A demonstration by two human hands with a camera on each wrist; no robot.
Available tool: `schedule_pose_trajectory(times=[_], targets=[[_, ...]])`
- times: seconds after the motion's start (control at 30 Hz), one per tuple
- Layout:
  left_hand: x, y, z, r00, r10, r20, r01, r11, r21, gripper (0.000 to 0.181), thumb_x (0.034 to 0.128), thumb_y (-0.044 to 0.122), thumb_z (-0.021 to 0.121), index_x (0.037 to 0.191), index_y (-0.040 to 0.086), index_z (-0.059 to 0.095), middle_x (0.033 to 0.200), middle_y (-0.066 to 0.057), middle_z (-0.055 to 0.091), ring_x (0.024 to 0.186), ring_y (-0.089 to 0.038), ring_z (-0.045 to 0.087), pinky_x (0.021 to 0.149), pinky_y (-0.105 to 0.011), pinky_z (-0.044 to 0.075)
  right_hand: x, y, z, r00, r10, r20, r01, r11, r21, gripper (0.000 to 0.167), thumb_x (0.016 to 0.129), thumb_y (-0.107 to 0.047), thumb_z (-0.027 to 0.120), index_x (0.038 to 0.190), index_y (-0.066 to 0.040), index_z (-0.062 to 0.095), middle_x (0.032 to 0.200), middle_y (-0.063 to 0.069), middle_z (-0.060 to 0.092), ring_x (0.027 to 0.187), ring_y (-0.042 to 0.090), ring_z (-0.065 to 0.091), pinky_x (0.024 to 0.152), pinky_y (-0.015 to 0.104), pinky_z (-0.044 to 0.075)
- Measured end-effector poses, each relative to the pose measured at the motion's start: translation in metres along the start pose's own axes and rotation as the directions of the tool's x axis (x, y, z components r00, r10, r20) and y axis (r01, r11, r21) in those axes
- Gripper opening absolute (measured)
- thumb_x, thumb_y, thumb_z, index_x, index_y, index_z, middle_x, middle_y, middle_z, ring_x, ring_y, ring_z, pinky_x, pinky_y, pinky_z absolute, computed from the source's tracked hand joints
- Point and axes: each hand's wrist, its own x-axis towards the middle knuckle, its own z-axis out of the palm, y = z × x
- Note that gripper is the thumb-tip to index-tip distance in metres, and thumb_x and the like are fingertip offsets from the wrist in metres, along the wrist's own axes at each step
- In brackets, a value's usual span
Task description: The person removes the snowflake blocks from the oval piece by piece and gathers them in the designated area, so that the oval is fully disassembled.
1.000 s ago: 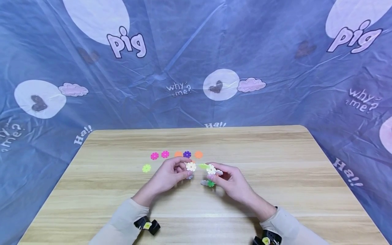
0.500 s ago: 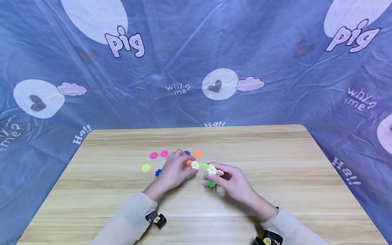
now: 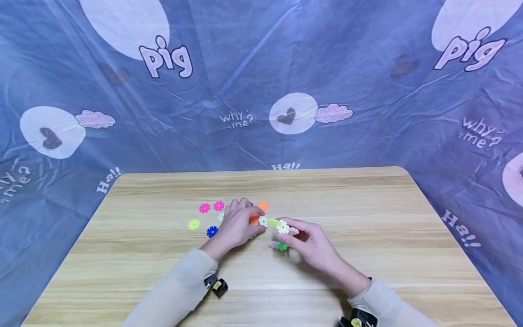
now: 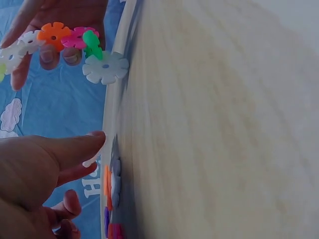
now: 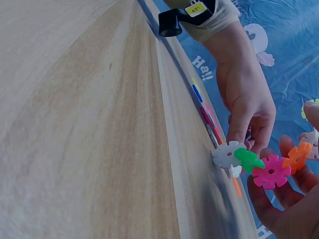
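Observation:
My left hand (image 3: 237,225) pinches a white snowflake disc (image 3: 263,221), notched round its rim, between thumb and forefinger. My right hand (image 3: 308,240) holds a chain of interlocked snowflake discs by a white one (image 3: 282,226). From it a yellow-green disc (image 3: 273,222) points toward the left hand's disc; whether those two are joined I cannot tell. The chain's other stretch, in the left wrist view, has an orange disc (image 4: 54,36), a pink disc (image 4: 75,38), a green disc (image 4: 92,45) and a pale grey disc (image 4: 105,68) at its end.
Loose discs lie on the wooden table (image 3: 122,254) around the left hand: two pink discs (image 3: 211,207), a yellow-green one (image 3: 194,224), a blue one (image 3: 212,231) and an orange one (image 3: 263,205). Others are partly hidden by that hand. A printed blue cloth (image 3: 212,91) hangs behind.
My left hand has moved right with the white disc, up to the yellow-green disc of the chain, and its back has turned more upward. The right hand has stayed nearly still.

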Motion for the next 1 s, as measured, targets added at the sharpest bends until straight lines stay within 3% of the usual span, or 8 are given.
schedule_pose_trajectory(times=[0.4, 0.5, 0.57, 0.63, 0.7, 0.77, 0.87, 1.0], targets=[[0.010, 0.001, 0.001, 0.998, -0.005, 0.062, -0.003, 0.993, 0.118, 0.039, 0.0879, 0.035, 0.090, 0.122, 0.019, 0.080, 0.095, 0.002, 0.059, 0.088, -0.018, 0.043, 0.082, -0.034, 0.037, 0.000, -0.001, 0.001, 1.000, -0.005, 0.014, 0.005, 1.000, 0.030, 0.040, 0.101, -0.015, 0.076, 0.140, -0.010, 0.071, 0.119, 0.023, 0.074, 0.088, 0.008, 0.069, 0.077, 0.022, 0.059], [0.011, 0.001, -0.003, 0.999, -0.008, 0.051, 0.005, 0.998, 0.067, 0.036, 0.0923, 0.031, 0.086, 0.124, 0.016, 0.079, 0.094, 0.001, 0.063, 0.084, -0.016, 0.049, 0.079, -0.033, 0.042, 0.000, -0.001, 0.002, 1.000, -0.010, 0.016, 0.009, 0.999, 0.042, 0.039, 0.102, -0.014, 0.076, 0.140, -0.008, 0.071, 0.118, 0.023, 0.075, 0.087, 0.009, 0.070, 0.076, 0.024, 0.061], [0.011, 0.000, -0.008, 0.999, -0.013, 0.040, 0.015, 0.998, -0.055, 0.030, 0.0982, 0.029, 0.080, 0.124, 0.013, 0.079, 0.092, -0.001, 0.067, 0.081, -0.015, 0.054, 0.077, -0.032, 0.047, -0.001, -0.001, 0.002, 1.000, -0.014, 0.016, 0.013, 0.999, 0.043, 0.039, 0.101, -0.013, 0.076, 0.140, -0.007, 0.071, 0.116, 0.021, 0.075, 0.087, 0.009, 0.070, 0.076, 0.025, 0.061], [0.010, 0.000, -0.013, 0.999, -0.012, 0.030, 0.018, 0.974, -0.226, 0.025, 0.1049, 0.028, 0.071, 0.123, 0.011, 0.078, 0.092, -0.005, 0.071, 0.080, -0.014, 0.058, 0.077, -0.031, 0.050, -0.001, -0.001, 0.002, 1.000, -0.017, 0.013, 0.016, 0.999, 0.039, 0.039, 0.101, -0.013, 0.076, 0.139, -0.007, 0.071, 0.114, 0.017, 0.076, 0.087, 0.008, 0.070, 0.076, 0.025, 0.061], [0.006, 0.000, -0.019, 1.000, 0.015, 0.023, -0.005, 0.921, -0.390, 0.026, 0.1098, 0.027, 0.064, 0.123, 0.009, 0.078, 0.095, -0.010, 0.074, 0.083, -0.017, 0.062, 0.078, -0.030, 0.053, -0.001, -0.001, 0.002, 1.000, -0.016, 0.011, 0.016, 0.999, 0.032, 0.039, 0.101, -0.013, 0.076, 0.139, -0.008, 0.072, 0.113, 0.014, 0.076, 0.086, 0.008, 0.070, 0.076, 0.024, 0.060], [0.001, 0.001, -0.025, 0.997, 0.074, 0.019, -0.055, 0.868, -0.493, 0.027, 0.1112, 0.026, 0.062, 0.124, 0.008, 0.077, 0.102, -0.013, 0.076, 0.088, -0.021, 0.065, 0.081, -0.028, 0.054, -0.001, -0.001, 0.001, 1.000, -0.012, 0.005, 0.012, 1.000, 0.021, 0.039, 0.101, -0.014, 0.077, 0.139, -0.009, 0.072, 0.111, 0.010, 0.076, 0.086, 0.007, 0.069, 0.076, 0.023, 0.059], [-0.008, 0.005, -0.030, 0.978, 0.207, -0.009, -0.179, 0.826, -0.534, 0.023, 0.1088, 0.021, 0.066, 0.124, 0.006, 0.076, 0.105, -0.012, 0.074, 0.090, -0.021, 0.065, 0.080, -0.027, 0.054, 0.000, -0.001, 0.002, 1.000, -0.012, 0.006, 0.011, 1.000, 0.010, 0.039, 0.101, -0.015, 0.077, 0.139, -0.009, 0.072, 0.111, 0.010, 0.076, 0.087, 0.007, 0.069, 0.077, 0.023, 0.059], [-0.019, 0.010, -0.031, 0.947, 0.321, -0.033, -0.295, 0.822, -0.487, 0.020, 0.1033, 0.020, 0.074, 0.121, 0.011, 0.078, 0.107, 0.001, 0.071, 0.092, -0.011, 0.061, 0.077, -0.025, 0.053, 0.002, -0.002, 0.003, 1.000, -0.012, 0.015, 0.012, 1.000, -0.003, 0.039, 0.101, -0.015, 0.077, 0.139, -0.009, 0.072, 0.117, 0.014, 0.077, 0.089, 0.009, 0.070, 0.078, 0.025, 0.060]])
